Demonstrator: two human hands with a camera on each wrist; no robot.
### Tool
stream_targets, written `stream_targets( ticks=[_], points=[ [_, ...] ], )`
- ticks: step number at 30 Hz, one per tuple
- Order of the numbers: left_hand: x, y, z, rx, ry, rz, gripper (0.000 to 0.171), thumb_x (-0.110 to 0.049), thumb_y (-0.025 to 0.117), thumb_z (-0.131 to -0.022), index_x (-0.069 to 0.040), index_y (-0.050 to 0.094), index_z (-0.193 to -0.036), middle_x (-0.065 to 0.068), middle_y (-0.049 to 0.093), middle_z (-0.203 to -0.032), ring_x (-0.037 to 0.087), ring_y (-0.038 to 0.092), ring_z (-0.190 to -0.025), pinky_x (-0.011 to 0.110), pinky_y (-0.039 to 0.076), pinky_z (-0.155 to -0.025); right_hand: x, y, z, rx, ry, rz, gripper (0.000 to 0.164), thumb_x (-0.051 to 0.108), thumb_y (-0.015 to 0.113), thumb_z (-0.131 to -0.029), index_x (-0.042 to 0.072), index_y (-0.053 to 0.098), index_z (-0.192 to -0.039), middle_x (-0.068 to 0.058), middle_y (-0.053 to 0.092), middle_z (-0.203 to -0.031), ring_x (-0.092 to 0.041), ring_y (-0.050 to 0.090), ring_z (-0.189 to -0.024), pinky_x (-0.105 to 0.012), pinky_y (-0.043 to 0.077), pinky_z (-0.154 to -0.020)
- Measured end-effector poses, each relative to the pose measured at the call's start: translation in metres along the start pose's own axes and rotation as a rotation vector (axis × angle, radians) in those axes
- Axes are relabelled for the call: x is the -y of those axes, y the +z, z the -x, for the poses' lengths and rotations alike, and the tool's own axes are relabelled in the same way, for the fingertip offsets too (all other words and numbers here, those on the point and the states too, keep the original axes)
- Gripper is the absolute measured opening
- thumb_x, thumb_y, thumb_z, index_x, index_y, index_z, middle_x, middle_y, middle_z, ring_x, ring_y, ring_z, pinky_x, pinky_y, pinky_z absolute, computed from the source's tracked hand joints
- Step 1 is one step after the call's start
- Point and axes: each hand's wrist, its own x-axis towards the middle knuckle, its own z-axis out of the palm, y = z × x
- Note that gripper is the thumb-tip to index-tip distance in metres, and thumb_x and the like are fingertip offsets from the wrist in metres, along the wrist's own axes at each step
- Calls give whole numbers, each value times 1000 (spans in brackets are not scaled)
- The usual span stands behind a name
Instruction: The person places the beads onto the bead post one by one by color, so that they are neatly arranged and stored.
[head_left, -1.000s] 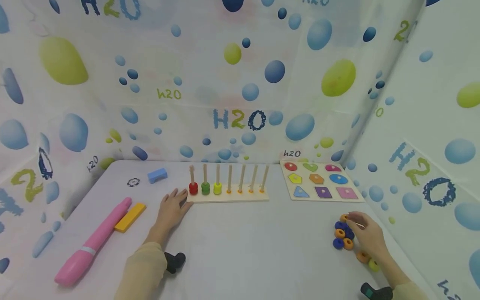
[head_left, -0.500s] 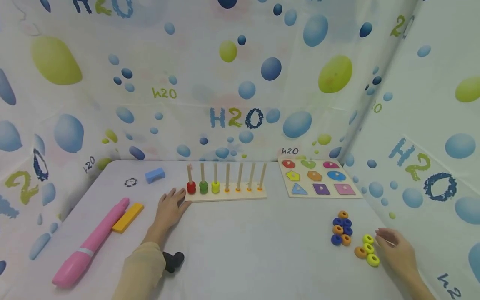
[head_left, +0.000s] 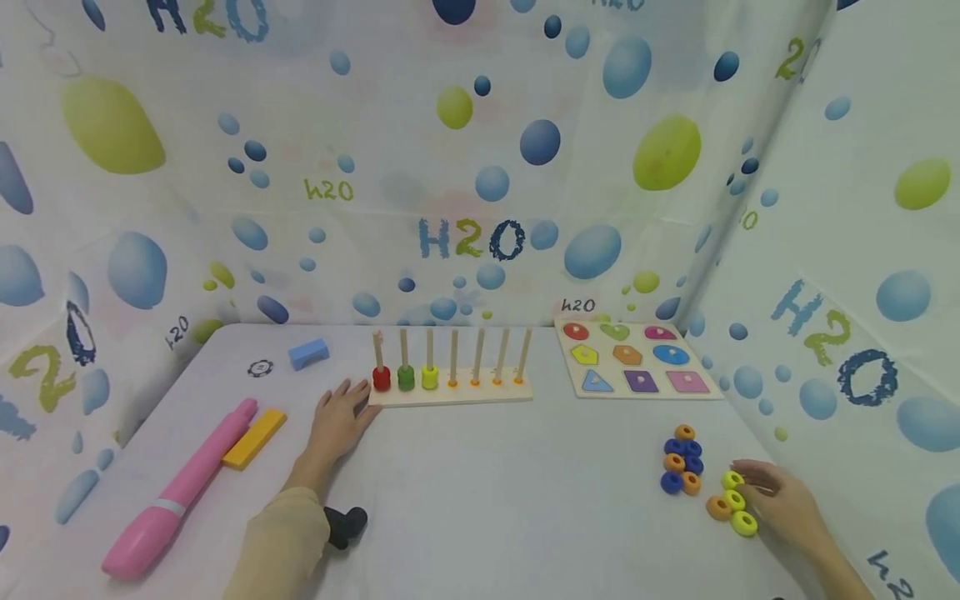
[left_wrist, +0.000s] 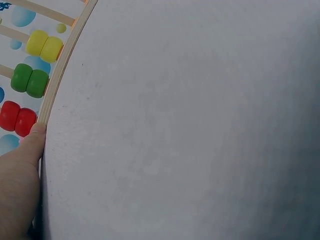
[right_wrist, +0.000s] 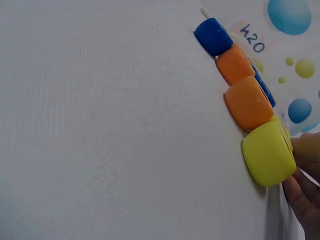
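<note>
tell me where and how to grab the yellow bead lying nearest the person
Pinch the yellow bead by its rounded outer wall, likely from the right, where the right hand is: it lies flat, hole up, with another yellow bead and an orange bead crowding its far and left sides.

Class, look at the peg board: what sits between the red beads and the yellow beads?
Two green beads on their own peg, clearest in the left wrist view; the head view agrees.
</note>
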Motion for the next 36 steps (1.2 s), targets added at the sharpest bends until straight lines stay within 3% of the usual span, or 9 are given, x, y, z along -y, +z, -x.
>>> stream_targets(
  ticks=[7, 9, 14, 20, 26, 32, 36],
  points=[
    [2, 0, 3, -11, 18, 3, 57, -31, 59, -93, 2, 46, -137, 20, 43, -141, 44, 23, -136, 61, 9, -109, 6, -1, -1, 25, 45, 15, 46, 24, 57, -95, -6, 48, -129, -31, 53, -124, -46, 51, -111, -54, 49, -85],
    [2, 0, 5, -12, 25, 7, 56, -31, 59, -93, 3, 46, -136, 20, 43, -141, 44, 23, -136, 61, 10, -109, 8, -1, -2, -10, 41, 18, 45, 24, 57, -95, -5, 48, -128, -31, 53, -123, -46, 51, -111, -54, 48, -86],
    [4, 1, 8, -8, 20, 13, 56, -31, 60, -93, 2, 46, -136, 20, 43, -141, 44, 23, -136, 61, 9, -110, 26, 2, -10, -122, -69, 13, 40, 23, 58, -95, -4, 51, -124, -29, 57, -119, -43, 53, -109, -52, 48, -85],
    [4, 2, 9, -13, 18, 6, 56, -30, 60, -93, 2, 46, -136, 20, 43, -141, 43, 23, -136, 60, 9, -110, 65, 14, -32, -196, -200, -67, 36, 26, 56, -96, 1, 54, -123, -21, 59, -118, -37, 56, -108, -44, 48, -86],
    [3, 0, 9, -14, 27, 15, 56, -31, 60, -93, 2, 47, -136, 20, 43, -141, 43, 23, -136, 60, 10, -110, 106, 29, -55, -199, -261, -171, 39, 33, 57, -95, 5, 56, -122, -15, 61, -117, -30, 57, -107, -17, 49, -84],
    [4, -1, 7, -13, 32, -1, 57, -33, 59, -93, 2, 46, -137, 19, 42, -142, 43, 23, -136, 60, 10, -110, 164, 37, -74, -211, -420, -238, 30, 13, 61, -92, -1, 58, -118, -16, 62, -115, -30, 59, -106, -19, 49, -86],
    [6, -1, 6, -17, 41, -2, 57, -33, 60, -93, 2, 46, -136, 19, 43, -142, 43, 24, -136, 61, 11, -109, 201, 44, -83, -240, -484, -271, 28, 9, 64, -90, 0, 59, -117, -13, 63, -114, -27, 61, -104, -15, 48, -85]
  ],
)
